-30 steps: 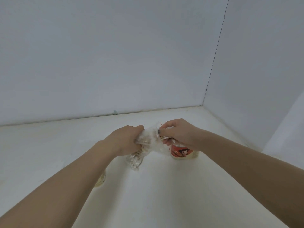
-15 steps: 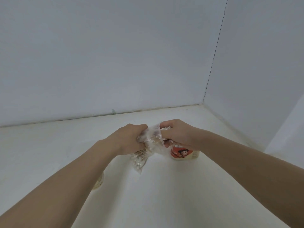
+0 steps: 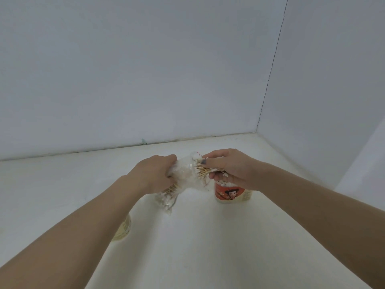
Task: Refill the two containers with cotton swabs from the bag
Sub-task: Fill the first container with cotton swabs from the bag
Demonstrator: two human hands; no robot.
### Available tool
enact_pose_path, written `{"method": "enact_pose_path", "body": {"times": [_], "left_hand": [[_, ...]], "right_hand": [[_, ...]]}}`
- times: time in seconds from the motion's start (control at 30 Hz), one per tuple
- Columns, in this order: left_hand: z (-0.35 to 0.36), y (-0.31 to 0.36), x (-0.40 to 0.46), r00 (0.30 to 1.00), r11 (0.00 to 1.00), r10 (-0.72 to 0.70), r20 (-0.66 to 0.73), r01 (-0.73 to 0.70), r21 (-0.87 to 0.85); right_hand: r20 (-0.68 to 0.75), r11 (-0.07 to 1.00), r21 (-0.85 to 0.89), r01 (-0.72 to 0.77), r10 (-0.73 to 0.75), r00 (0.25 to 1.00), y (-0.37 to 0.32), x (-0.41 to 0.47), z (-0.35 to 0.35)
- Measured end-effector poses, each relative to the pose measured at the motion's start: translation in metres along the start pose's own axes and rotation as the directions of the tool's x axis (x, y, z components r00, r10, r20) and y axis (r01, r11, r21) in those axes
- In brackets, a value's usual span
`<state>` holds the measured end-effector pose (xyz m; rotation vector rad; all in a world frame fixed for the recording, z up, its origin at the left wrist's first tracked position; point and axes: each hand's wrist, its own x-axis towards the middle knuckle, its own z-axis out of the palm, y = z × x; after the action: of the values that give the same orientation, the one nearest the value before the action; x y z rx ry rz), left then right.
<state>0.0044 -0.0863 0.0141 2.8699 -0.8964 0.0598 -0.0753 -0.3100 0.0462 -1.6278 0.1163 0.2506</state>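
Note:
My left hand [image 3: 153, 174] grips the clear plastic bag [image 3: 183, 180] of cotton swabs above the white table. My right hand [image 3: 229, 167] pinches a bundle of wooden-stemmed cotton swabs [image 3: 205, 171] sticking out of the bag's mouth. Right below that hand stands a round container [image 3: 230, 193] with a red cartoon label, white swab tips showing at its top. A second, cream-coloured container [image 3: 123, 227] stands near me, mostly hidden under my left forearm.
The white table [image 3: 208, 247] meets white walls at the back and on the right, forming a corner [image 3: 256, 131] at the far right. A small bluish mark [image 3: 143, 141] sits on the back seam.
My right hand has drawn a bundle of swabs partly out of the bag's mouth, so their wooden stems now show. The left hand keeps its grip on the bag.

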Motion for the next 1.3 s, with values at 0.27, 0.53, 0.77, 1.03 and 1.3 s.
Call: {"method": "enact_pose_path", "body": {"times": [0.27,0.53,0.77,1.03,1.3], "left_hand": [[0.002,-0.001,0.005,0.995,0.99,-0.092,-0.048,0.097,0.107],[-0.001,0.009,0.006,0.984,0.96,-0.177,-0.036,0.18,0.213],[-0.002,0.02,0.009,0.958,0.932,-0.286,0.027,0.271,0.241],[-0.024,0.063,0.013,1.0,0.978,-0.017,0.0,0.017,-0.209],[-0.013,0.111,0.022,0.994,0.879,0.066,-0.087,-0.099,-0.467]], "right_hand": [[-0.028,0.978,0.207,0.003,0.003,1.0,0.001,0.0,-0.006],[-0.104,0.908,0.418,0.013,0.034,0.994,-0.005,0.001,-0.015],[-0.156,0.875,0.482,0.036,0.046,0.987,-0.012,-0.006,-0.035],[-0.155,0.864,0.503,0.03,0.056,0.986,-0.015,-0.018,-0.053],[-0.081,0.777,0.629,-0.027,0.1,0.992,-0.004,-0.029,-0.059]]}}
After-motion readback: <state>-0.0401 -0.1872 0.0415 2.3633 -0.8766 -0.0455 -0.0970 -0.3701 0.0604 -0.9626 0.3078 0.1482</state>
